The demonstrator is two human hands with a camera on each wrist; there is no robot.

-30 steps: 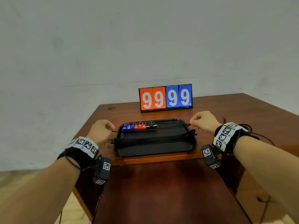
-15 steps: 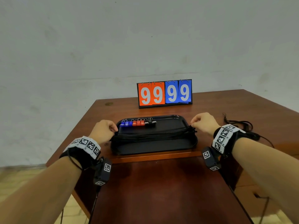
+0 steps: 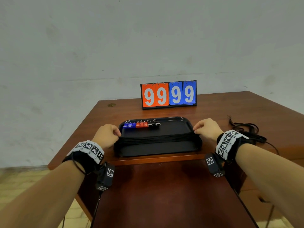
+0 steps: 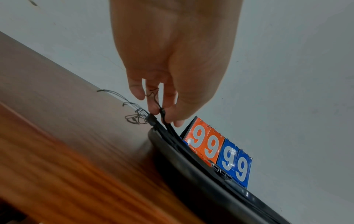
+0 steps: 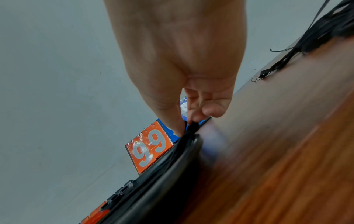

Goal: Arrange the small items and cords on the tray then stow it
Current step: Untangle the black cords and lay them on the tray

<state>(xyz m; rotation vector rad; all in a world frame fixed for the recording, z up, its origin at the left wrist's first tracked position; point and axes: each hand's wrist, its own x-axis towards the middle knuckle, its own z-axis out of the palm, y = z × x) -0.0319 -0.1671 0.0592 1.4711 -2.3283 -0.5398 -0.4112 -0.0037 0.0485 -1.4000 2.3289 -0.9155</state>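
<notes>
A black tray (image 3: 158, 149) sits near the front edge of the upper table. Along its far rim runs a row of small blue, red and black clip-like items (image 3: 141, 125) with metal rings. A bundle of black cords (image 3: 156, 139) lies stretched across the tray from left to right. My left hand (image 3: 107, 134) pinches the cords' left ends (image 4: 162, 112) at the tray's left rim. My right hand (image 3: 206, 128) pinches the cords' right ends (image 5: 192, 126) at the right rim. The tray (image 4: 201, 174) shows edge-on in both wrist views.
A scoreboard (image 3: 169, 94) reading 99 99 stands behind the tray. Another heap of black cords (image 3: 246, 130) lies on the table to the right, also seen as the loose cords (image 5: 298, 45) in the right wrist view. A lower wooden surface (image 3: 156, 195) extends toward me.
Both hands have come down onto the tray's side rims with the cords stretched between them, and the bundle now lies flatter across the tray. The camera view has tilted down.
</notes>
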